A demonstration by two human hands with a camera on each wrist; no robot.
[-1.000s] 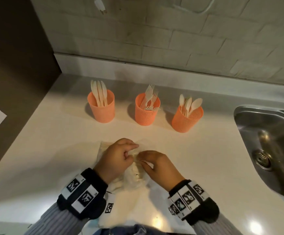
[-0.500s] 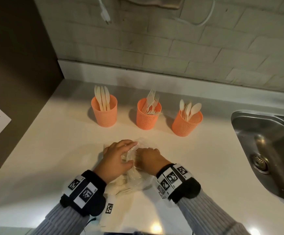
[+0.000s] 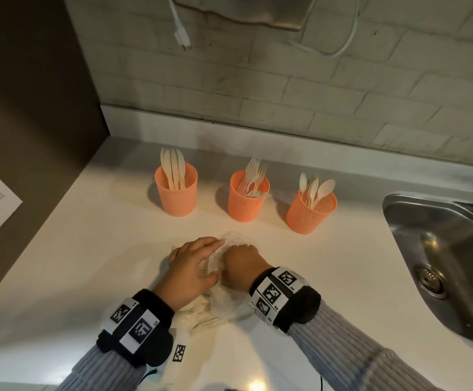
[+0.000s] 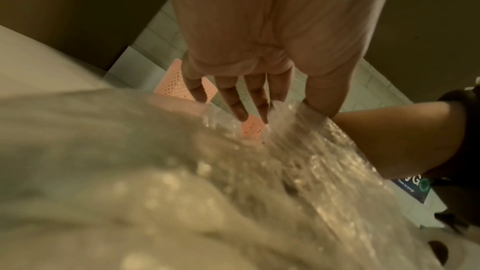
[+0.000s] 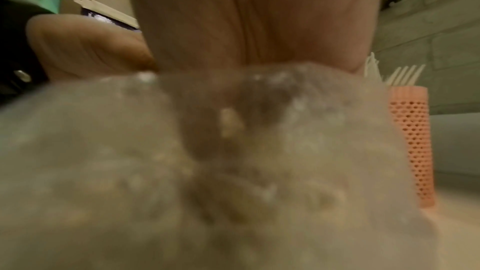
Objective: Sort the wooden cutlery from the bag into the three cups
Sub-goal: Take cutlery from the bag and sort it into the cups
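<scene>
White counter (image 3: 88, 263), our hands at the bag, cups beyond.
Left hand (image 3: 191, 268) lies flat with straight fingers on the clear bag (image 3: 229, 300); right hand (image 3: 241, 265) is nearer, fingers inside (grip unclear). Cutlery (image 3: 201, 314) lies toward us; three cups (image 3: 248, 200) stand ahead.

Orange mesh cups: three, in row on tabletop (image 3: 94, 249) — left cup (image 3: 176, 193), middle cup (image 3: 247, 201), right cup (image 3: 310, 214).
Wooden knives (image 3: 172, 172) in left cup: about four, tips overlapping.
Wooden forks (image 3: 253, 176) in middle cup: several, exact count unclear.
Wooden spoons (image 3: 317, 189) in right cup: roughly four bowls visible, some overlapped.
Clear plastic bag (image 3: 229, 303): one; cutlery inside too blurred to count.
Hands: two — left hand (image 3: 191, 269), right hand (image 3: 241, 263).
Wrist bands with markers: two.
Sink (image 3: 441, 266): one.
Hanging white cable (image 3: 180, 29): one plug end visible.
</scene>
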